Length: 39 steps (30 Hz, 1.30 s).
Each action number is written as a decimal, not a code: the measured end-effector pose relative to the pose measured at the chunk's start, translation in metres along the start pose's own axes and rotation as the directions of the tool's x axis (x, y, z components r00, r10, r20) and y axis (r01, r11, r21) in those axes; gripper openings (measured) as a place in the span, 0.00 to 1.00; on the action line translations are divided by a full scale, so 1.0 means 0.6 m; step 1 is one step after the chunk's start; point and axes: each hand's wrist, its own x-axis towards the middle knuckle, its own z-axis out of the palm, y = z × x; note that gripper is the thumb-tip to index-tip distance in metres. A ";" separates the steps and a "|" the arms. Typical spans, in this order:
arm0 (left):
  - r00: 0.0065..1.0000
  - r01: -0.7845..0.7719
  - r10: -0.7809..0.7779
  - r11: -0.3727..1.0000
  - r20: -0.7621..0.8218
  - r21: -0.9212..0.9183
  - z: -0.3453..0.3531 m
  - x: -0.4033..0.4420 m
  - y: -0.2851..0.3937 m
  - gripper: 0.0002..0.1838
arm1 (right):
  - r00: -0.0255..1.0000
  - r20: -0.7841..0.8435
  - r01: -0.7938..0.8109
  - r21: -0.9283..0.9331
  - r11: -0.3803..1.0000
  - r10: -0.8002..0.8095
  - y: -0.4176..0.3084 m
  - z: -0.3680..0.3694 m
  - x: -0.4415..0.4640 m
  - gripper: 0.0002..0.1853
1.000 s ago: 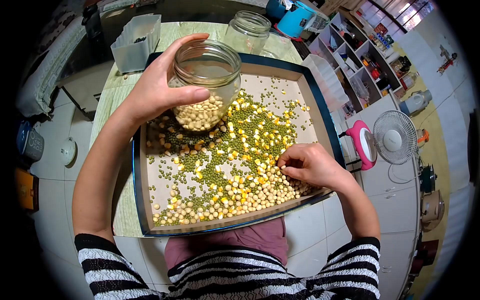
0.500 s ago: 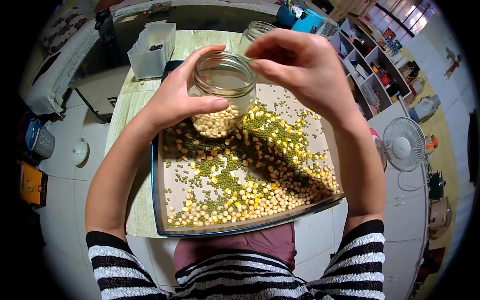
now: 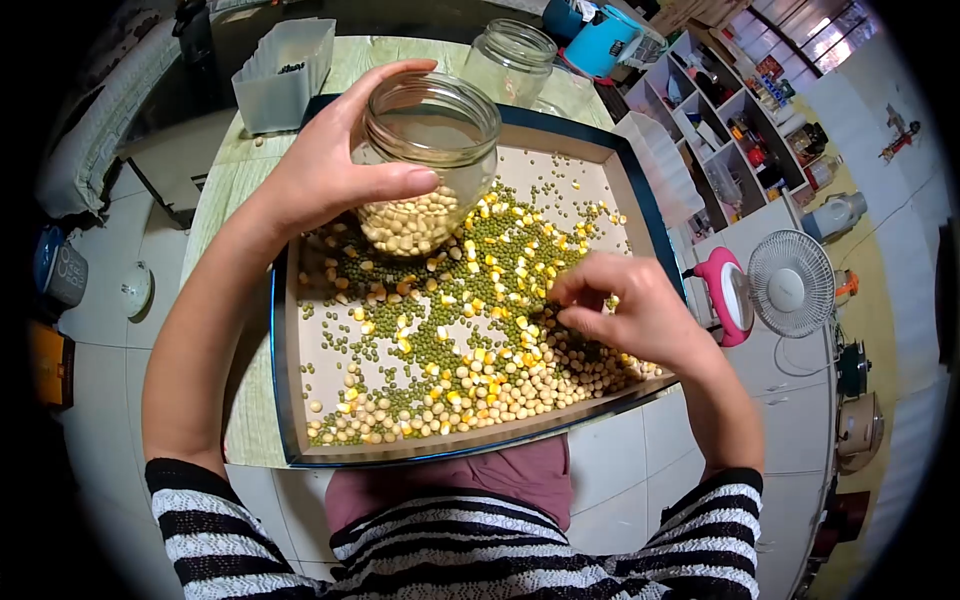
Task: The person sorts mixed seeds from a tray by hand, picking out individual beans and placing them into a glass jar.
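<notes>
My left hand (image 3: pixel 318 175) is wrapped round a clear glass jar (image 3: pixel 470 160), thumb in front, and holds it slightly tilted over the back left of a shallow box (image 3: pixel 652 235). Pale soybeans (image 3: pixel 408 224) fill the jar's lower part. Green mung beans (image 3: pixel 440 330), yellow corn kernels (image 3: pixel 402 334) and more soybeans (image 3: pixel 515 395) lie mixed on the box floor, the soybeans thickest along the front edge. Low over the pile at the right is my right hand (image 3: pixel 640 305), fingers curled in towards the thumb. Whatever its fingertips hold, if anything, is hidden.
At the table's back left stands a translucent plastic container (image 3: pixel 285 85) with some dark beans inside. A second glass jar (image 3: pixel 510 65) is behind the box, and a translucent white bin (image 3: pixel 660 165) is at its right. A white fan (image 3: pixel 790 285) stands farther right.
My right hand has come down from beside the jar's mouth to the beans at the right of the box. The jar stays in my left hand; the whole view has shifted slightly.
</notes>
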 end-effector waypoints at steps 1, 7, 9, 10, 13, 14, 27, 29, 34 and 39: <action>1.000 0.012 -0.012 1.000 0.000 -0.002 0.001 0.000 0.003 0.52 | 0.997 0.041 -0.074 0.055 0.996 0.072 0.000 0.001 -0.013 0.10; 1.000 0.016 -0.016 1.000 -0.013 -0.004 0.001 0.000 0.002 0.53 | 0.987 0.107 -0.137 0.125 0.983 0.124 0.009 0.021 -0.044 0.12; 1.000 0.018 -0.018 1.000 -0.010 0.002 0.000 0.000 0.002 0.53 | 0.989 0.111 -0.108 0.111 0.988 0.096 0.006 0.023 -0.037 0.12; 1.000 0.019 -0.018 1.000 -0.009 0.008 0.000 0.001 0.002 0.53 | 0.991 0.116 -0.078 0.095 0.992 0.067 0.005 0.025 -0.034 0.11; 1.000 0.017 -0.017 1.000 0.001 0.000 -0.001 0.001 0.001 0.53 | 0.988 0.155 -0.043 0.090 0.995 0.028 0.003 0.036 -0.027 0.10; 1.000 0.018 -0.018 1.000 0.000 0.001 -0.001 0.000 0.000 0.53 | 0.987 0.156 -0.041 0.091 0.995 0.027 0.004 0.037 -0.025 0.10; 0.996 -0.086 0.086 0.995 -0.014 -0.052 -0.001 -0.001 -0.001 0.45 | 0.994 0.069 0.077 0.032 0.996 -0.079 0.004 0.016 -0.012 0.06; 0.996 -0.085 0.084 0.995 -0.015 -0.053 0.000 -0.001 0.001 0.45 | 0.998 -0.041 0.054 0.051 0.997 -0.052 -0.016 -0.013 0.007 0.05; 1.000 0.007 -0.007 1.000 0.002 -0.026 0.000 -0.001 0.003 0.52 | 0.957 -0.232 0.190 0.059 0.980 -0.171 -0.053 -0.052 0.075 0.06; 1.000 -0.023 0.023 1.000 -0.013 0.001 0.001 0.000 -0.001 0.51 | 0.940 -0.259 0.238 0.035 0.971 -0.221 -0.077 -0.054 0.126 0.06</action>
